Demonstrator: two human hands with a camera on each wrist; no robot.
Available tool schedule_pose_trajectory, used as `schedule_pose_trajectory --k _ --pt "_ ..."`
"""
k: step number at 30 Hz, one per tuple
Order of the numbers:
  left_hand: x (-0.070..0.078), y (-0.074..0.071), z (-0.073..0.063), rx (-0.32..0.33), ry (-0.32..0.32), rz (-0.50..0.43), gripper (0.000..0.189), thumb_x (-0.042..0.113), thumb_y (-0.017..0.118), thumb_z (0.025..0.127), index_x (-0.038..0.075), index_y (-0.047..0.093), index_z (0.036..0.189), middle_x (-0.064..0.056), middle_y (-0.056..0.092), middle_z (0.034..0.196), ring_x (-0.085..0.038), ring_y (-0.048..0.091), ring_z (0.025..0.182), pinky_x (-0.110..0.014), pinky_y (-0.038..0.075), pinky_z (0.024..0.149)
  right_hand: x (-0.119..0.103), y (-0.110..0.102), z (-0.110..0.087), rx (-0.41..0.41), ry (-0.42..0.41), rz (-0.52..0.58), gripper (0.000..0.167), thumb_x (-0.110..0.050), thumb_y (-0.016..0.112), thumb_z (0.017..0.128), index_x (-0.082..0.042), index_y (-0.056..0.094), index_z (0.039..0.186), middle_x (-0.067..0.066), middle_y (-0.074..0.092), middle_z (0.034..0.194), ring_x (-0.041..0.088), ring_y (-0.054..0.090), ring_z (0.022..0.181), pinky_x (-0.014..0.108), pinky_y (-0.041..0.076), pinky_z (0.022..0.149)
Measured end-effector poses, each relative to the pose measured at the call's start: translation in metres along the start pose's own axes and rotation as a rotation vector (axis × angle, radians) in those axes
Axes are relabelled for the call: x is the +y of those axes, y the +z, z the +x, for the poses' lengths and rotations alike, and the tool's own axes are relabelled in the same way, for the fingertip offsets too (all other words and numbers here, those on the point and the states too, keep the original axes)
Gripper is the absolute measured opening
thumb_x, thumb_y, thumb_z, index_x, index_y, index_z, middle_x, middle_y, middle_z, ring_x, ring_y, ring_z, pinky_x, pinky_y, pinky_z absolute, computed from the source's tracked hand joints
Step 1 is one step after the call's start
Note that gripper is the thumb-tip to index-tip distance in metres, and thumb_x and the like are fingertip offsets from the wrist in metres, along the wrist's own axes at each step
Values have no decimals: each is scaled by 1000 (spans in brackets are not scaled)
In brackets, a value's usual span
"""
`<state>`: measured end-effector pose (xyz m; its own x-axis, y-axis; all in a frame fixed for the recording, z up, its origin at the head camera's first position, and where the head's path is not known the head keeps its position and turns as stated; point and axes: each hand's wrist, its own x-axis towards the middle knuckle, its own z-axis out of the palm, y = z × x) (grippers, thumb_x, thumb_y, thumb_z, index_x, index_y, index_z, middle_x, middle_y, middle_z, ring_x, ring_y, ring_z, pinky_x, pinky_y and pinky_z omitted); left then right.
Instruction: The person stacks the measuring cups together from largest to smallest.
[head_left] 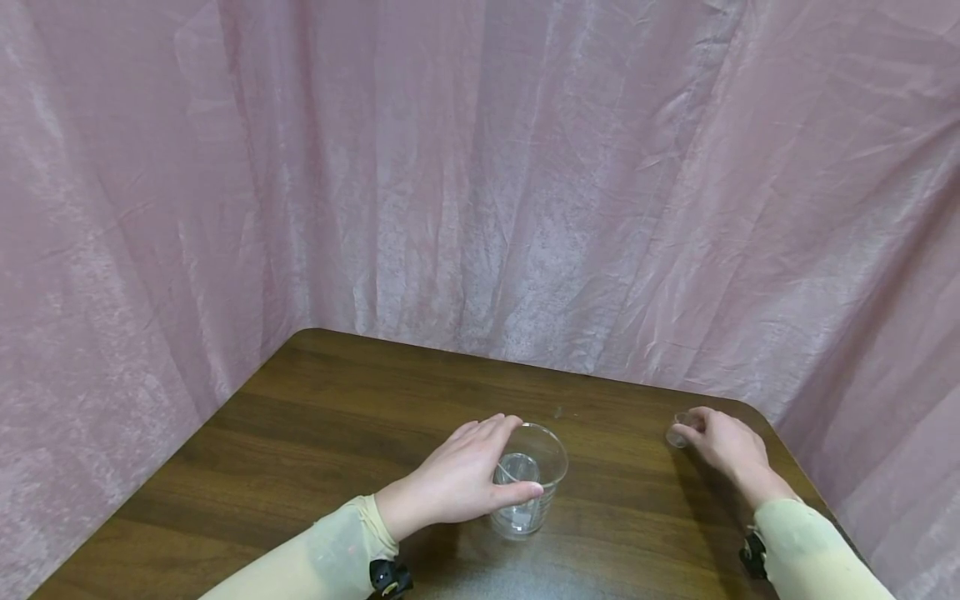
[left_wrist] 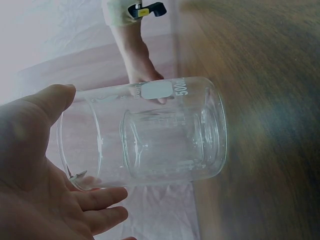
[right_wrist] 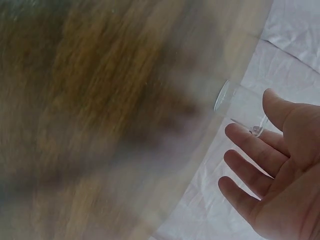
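Note:
My left hand (head_left: 468,473) grips a large clear glass beaker (left_wrist: 156,90) near its rim, thumb on the near side and fingers on the far side. The beaker stands upright on the table and shows a white "500ml" print in the left wrist view. Inside it sits a smaller glass beaker (left_wrist: 162,145), nested at the bottom. Over by the far right corner, my right hand (head_left: 726,446) pinches a small clear glass beaker (right_wrist: 242,106) between thumb and index finger, close to the tabletop. Its other fingers are spread apart in the right wrist view.
Both hands work over a dark brown wooden table (head_left: 337,408) with rounded far corners. Pink velvety curtains (head_left: 525,208) hang behind it and on both sides. A tiny clear mark (head_left: 558,412) shows on the table beyond the large beaker.

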<state>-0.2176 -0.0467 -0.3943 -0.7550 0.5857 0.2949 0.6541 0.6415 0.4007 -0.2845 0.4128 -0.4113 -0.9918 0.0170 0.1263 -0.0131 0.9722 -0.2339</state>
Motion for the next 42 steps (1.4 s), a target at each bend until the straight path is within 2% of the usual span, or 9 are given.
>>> schedule_pose_trajectory --k 7,13,20,35,42 --pt "-1 1 0 3 2 2 89 69 71 99 5 52 158 -9 60 157 -29 53 149 -51 40 125 -6 3 -3 7 -4 16 56 -49 71 106 0 70 134 17 79 117 49 71 113 67 57 84" --pt "0 1 0 -1 -1 10 87 68 72 98 7 51 158 -7 61 155 -26 55 146 -48 41 125 -10 4 -3 6 7 25 62 -52 71 105 2 69 135 20 78 121 51 69 117 70 55 88" --pt "1 0 0 9 6 5 86 68 72 98 7 53 156 -7 62 153 -27 57 144 -49 43 123 -17 4 -7 32 -6 26 59 -49 73 106 3 70 132 21 78 115 48 72 110 67 57 84" --pt "0 1 0 4 0 15 85 67 73 98 9 52 156 -6 62 153 -24 56 144 -47 42 124 -34 6 -12 48 -38 44 56 -49 78 103 0 75 129 22 78 118 48 71 113 67 58 84" --pt "0 1 0 0 -2 10 86 67 73 98 8 52 157 -6 61 154 -24 56 145 -47 41 125 -41 9 -16 56 -50 45 57 -50 78 102 -1 75 130 24 76 125 51 67 120 70 56 87"
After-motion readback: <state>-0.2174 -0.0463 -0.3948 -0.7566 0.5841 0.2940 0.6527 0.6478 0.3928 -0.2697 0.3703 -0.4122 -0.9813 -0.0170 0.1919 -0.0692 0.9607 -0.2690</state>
